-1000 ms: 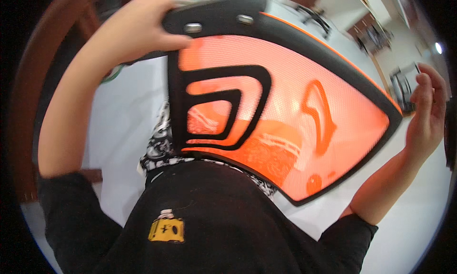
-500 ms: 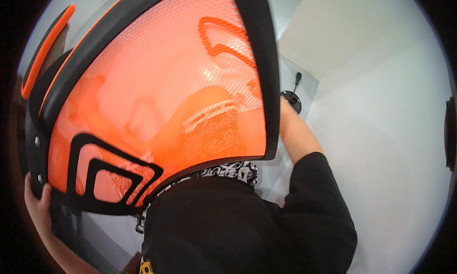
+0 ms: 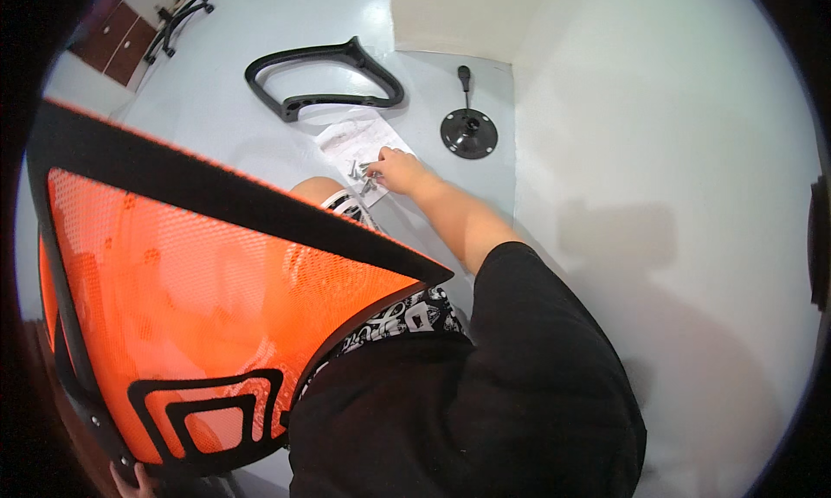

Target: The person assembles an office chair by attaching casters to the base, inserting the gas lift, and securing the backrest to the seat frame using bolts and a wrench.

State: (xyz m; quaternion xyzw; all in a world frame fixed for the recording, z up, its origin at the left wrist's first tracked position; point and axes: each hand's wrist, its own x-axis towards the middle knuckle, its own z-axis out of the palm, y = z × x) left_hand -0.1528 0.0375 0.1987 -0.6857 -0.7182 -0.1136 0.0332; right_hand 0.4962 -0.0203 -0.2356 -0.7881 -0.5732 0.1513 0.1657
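An orange mesh chair back (image 3: 199, 290) with a black frame leans across my lap. At its lower left edge my left hand (image 3: 132, 481) is closed on the frame, mostly cut off by the picture's rim. My right hand (image 3: 400, 171) reaches down to a white paper sheet (image 3: 381, 134) on the floor. Its fingers are bent and pinched at several metal bolts (image 3: 369, 185) lying there; one seems to be between the fingertips. Beyond the sheet lies a black looped chair armrest (image 3: 325, 102).
A black round plate with a lever (image 3: 469, 134) rests on the floor at right, near the pale wall (image 3: 658, 134). At far left stand a black chair base with casters (image 3: 173, 29) and a brown cabinet (image 3: 112, 35).
The chair back has tipped down and left, uncovering the floor, armrest and bolts. My right hand, hidden before, now shows at the bolts. My left hand has moved lower with the frame.
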